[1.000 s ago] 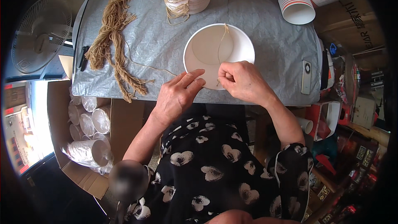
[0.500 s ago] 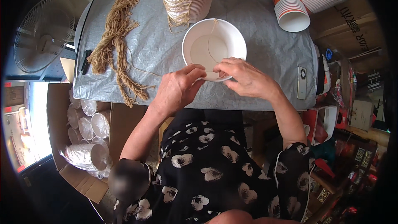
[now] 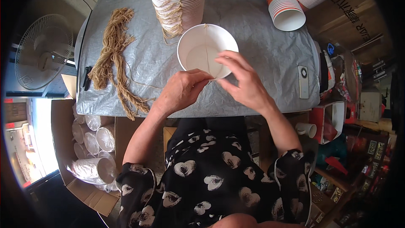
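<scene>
A white paper bucket (image 3: 190, 46) is tipped with its open mouth facing me near the table's front. A thin twine (image 3: 207, 55) runs from a knot at its far rim across the mouth to the near rim. There my left hand (image 3: 183, 89) pinches the twine against the rim, its fingers pressed together. My right hand (image 3: 248, 83) is beside it at the near right rim, fingers stretched apart over the bucket's mouth, with nothing visibly gripped. Behind the bucket stands a tall stack of orange-and-white paper buckets (image 3: 185, 4) with twine loops hanging down its side.
A bundle of tan twine (image 3: 114, 46) lies at the table's left beside a black tool (image 3: 87, 78). More cups (image 3: 287, 12) lie at the back right, and a phone (image 3: 303, 81) at the right. A carton (image 3: 62, 122) of wrapped cups stands lower left, near a fan (image 3: 44, 52).
My right hand has opened and lifted from the near rim, its fingers spreading. The twine across the mouth, slack and curved before, now runs straight. My left hand stays at the rim.
</scene>
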`<action>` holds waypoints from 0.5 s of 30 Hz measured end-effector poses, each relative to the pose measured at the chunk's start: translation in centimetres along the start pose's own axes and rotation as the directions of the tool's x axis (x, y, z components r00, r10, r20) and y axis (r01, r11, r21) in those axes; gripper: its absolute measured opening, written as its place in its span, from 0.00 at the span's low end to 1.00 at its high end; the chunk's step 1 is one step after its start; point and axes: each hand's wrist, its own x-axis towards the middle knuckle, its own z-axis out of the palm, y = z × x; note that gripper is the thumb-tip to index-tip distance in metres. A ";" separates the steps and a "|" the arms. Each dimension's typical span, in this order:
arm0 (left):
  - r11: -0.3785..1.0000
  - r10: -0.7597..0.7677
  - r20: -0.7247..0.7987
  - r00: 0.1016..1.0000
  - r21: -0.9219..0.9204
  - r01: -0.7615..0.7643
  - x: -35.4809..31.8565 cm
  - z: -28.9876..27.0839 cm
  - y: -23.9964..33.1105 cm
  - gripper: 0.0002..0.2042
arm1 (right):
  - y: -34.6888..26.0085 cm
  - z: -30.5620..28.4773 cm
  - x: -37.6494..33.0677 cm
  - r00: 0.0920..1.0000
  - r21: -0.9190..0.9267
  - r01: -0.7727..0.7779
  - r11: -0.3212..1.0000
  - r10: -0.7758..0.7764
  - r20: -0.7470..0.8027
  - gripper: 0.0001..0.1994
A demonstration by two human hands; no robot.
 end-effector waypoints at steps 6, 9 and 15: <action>1.000 -0.010 -0.029 1.000 -0.028 0.009 0.4 0.6 0.6 0.08 | 2.4 4.5 -6.0 0.814 0.581 -0.527 0.620 0.565 0.135 0.11; 0.999 -0.032 -0.047 0.998 -0.042 0.030 0.5 1.0 0.8 0.09 | 1.9 7.8 -5.9 0.739 0.879 -0.454 0.146 0.613 0.279 0.15; 0.997 -0.050 -0.060 0.997 -0.055 0.046 0.5 1.0 0.8 0.09 | 1.9 10.1 -6.0 0.698 0.940 -0.296 -0.167 0.634 0.333 0.14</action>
